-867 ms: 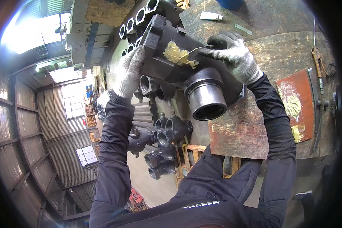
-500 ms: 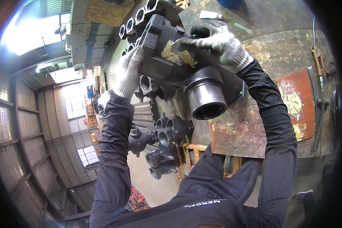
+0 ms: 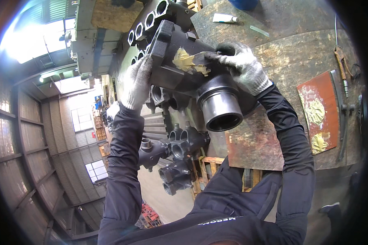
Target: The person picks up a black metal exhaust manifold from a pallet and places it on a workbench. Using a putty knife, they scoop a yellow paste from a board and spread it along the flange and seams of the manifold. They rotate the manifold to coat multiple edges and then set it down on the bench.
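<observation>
A large black metal casting, with a flanged end and a shiny machined pipe end, rests at the table's left edge. Both my hands wear grey-white knit gloves. My left hand is closed on the flange at the casting's left side. In my right hand, pinched between thumb and fingers, is a thin putty spreader. Its blade meets a patch of pale yellow putty smeared on the casting's upper face. The rest of the spreader is hidden by the glove.
On the table, a reddish board carries two heaps of yellow putty. A white tube, a greenish strip and an air tool lie around. More black castings stand below left, beside a wooden pallet.
My right hand has come down and slightly right with the spreader, its wrist turned. The putty patch has changed shape at its right end. My left hand stays on the flange.
</observation>
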Demonstrator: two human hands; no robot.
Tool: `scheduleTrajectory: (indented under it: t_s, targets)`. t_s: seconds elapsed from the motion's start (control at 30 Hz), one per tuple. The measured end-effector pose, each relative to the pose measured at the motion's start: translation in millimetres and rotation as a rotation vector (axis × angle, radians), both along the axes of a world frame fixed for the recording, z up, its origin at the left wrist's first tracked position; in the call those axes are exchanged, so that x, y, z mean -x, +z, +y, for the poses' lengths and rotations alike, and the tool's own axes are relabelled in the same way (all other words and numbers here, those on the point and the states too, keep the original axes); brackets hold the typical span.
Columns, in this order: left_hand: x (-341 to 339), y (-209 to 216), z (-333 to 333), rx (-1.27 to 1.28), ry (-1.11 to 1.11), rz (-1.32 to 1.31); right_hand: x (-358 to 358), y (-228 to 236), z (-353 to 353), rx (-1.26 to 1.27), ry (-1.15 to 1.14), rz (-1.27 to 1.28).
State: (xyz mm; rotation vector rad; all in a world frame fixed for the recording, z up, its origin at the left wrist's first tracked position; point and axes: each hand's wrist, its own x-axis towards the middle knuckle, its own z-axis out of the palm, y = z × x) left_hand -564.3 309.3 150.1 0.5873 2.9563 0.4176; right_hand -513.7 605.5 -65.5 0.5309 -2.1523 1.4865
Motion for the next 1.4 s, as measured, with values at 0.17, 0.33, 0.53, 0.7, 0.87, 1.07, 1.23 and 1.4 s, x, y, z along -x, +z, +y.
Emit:
scheduleTrajectory:
  t_s: [0.17, 0.33, 0.53, 0.7, 0.87, 1.07, 1.23, 1.4]
  targets:
    - [0, 2, 5, -0.015, -0.002, -0.004, 3, -5, 4, 0.099, 0.000, -0.101]
    - [-3, 2, 5, -0.027, 0.051, -0.019, -2, 1, -3, 0.050, 0.000, -0.043]
    - [-5, 2, 5, -0.035, -0.024, 0.033, 5, 2, 2, 0.191, 0.020, -0.099]
    - [-12, 4, 21, -0.254, 0.206, -0.087, -5, 5, -2, 0.119, 0.067, -0.001]
    - [-19, 19, 37, -0.358, 0.217, -0.291, -15, -9, 15, 0.288, -0.063, -0.349]
    - [-11, 3, 31, -0.315, 0.130, -0.045, -110, -56, 37, 0.558, -0.447, -0.470]
    - [-4, 12, 17, -0.280, 0.305, -0.147, -203, -95, 0, 1.004, -0.440, -0.875]
    - [12, 15, 26, -0.254, 0.244, -0.173, -217, -114, -49, 1.167, -0.517, -0.967]
